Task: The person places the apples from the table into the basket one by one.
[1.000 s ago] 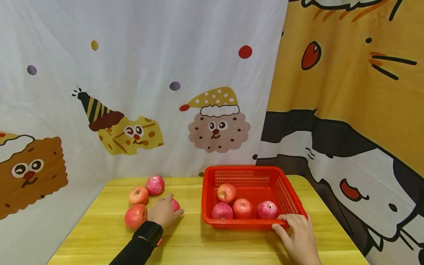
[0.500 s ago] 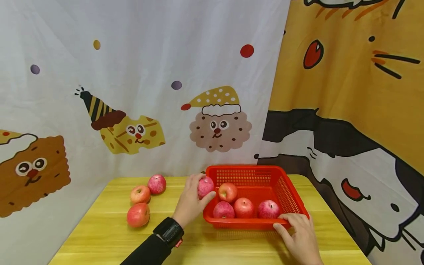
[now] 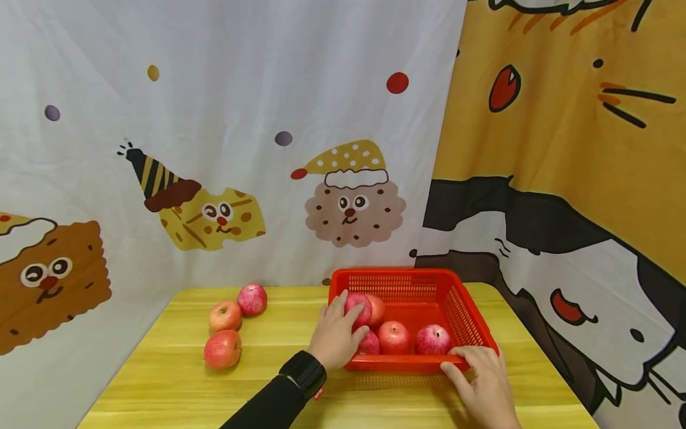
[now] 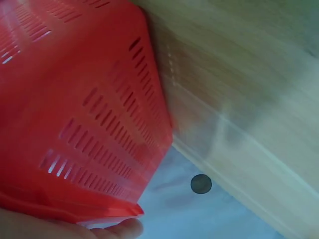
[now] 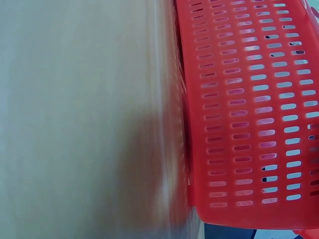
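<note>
At the left side of the red plastic basket (image 3: pixel 407 362), my left hand (image 3: pixel 334 336) reaches over the rim and holds a pink-red apple (image 3: pixel 358 310) with fingers and thumb round it. This apple partly covers another apple (image 3: pixel 377 310) in the basket. Below the hand lies a darker apple (image 3: pixel 370 343), partly hidden by the thumb. Two more apples, a light red one (image 3: pixel 394 338) and a dark pink one (image 3: pixel 433 339), lie along the front. My right hand (image 3: pixel 485 381) grips the basket's front right corner, thumb outside. In the left wrist view, fingertips (image 4: pixel 127 228) show beside the basket rim.
On the left of the wooden table (image 3: pixel 284 393) lie a dark pink apple (image 3: pixel 252 299), an orange-red apple (image 3: pixel 225 316) and a red apple (image 3: pixel 222 349). Behind the table hangs a printed cloth (image 3: pixel 225 119). The basket's slotted wall (image 5: pixel 249 114) fills the right wrist view's right side.
My left hand has picked an apple up off the table and carried it right, over the basket's left rim and inside. My right hand has stayed on the basket corner.
</note>
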`<action>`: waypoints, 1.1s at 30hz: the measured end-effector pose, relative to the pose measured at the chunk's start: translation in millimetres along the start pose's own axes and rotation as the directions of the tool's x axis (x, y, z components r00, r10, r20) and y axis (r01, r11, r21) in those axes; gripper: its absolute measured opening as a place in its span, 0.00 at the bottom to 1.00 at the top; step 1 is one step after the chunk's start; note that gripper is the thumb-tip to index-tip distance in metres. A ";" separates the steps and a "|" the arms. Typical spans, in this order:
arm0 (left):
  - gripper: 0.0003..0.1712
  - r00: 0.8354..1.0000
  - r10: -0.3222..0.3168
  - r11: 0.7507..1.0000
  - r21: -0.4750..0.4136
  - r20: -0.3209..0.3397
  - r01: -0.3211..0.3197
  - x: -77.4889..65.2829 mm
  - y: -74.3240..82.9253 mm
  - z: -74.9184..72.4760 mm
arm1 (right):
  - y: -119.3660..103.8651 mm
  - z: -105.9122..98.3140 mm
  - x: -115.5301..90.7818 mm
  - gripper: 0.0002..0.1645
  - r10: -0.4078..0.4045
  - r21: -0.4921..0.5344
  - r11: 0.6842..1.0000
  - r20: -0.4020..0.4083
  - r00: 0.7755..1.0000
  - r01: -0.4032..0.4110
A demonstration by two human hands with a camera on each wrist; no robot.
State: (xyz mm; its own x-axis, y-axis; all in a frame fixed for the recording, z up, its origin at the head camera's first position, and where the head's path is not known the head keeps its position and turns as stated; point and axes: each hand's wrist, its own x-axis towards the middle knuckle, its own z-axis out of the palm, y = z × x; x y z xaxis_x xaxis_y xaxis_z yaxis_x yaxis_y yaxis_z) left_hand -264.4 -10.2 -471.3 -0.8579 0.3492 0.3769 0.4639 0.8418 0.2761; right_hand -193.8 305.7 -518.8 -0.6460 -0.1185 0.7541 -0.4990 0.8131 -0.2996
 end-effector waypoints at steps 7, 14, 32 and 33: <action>0.24 0.997 0.002 1.000 -0.001 0.081 -0.002 -0.7 1.3 -1.5 | 0.7 -1.4 -1.4 0.19 0.018 0.000 1.000 0.006 1.000 -0.018; 0.24 1.000 0.021 0.998 -0.062 0.000 -0.021 -2.4 -0.6 3.2 | 0.8 -0.9 -4.2 0.19 0.043 -0.004 0.999 0.011 0.999 -0.043; 0.39 0.972 -0.124 0.974 0.165 -0.198 0.158 -73.5 -126.8 -39.4 | -0.9 -0.7 -1.2 0.19 0.037 -0.011 0.999 0.026 0.999 -0.037; 0.39 0.967 -0.143 0.966 0.185 -0.209 0.183 -79.4 -134.7 -43.6 | -0.7 -1.0 -0.9 0.19 0.038 -0.012 0.999 0.026 0.999 -0.038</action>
State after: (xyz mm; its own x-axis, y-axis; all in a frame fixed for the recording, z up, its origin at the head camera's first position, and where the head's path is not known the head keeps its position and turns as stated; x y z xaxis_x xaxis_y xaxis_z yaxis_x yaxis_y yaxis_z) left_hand -249.2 -169.3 -499.8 -0.8502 0.1315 0.5098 0.2506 0.9527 0.1720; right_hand -192.3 305.9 -518.7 -0.6793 -0.1020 0.7267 -0.4672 0.8237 -0.3212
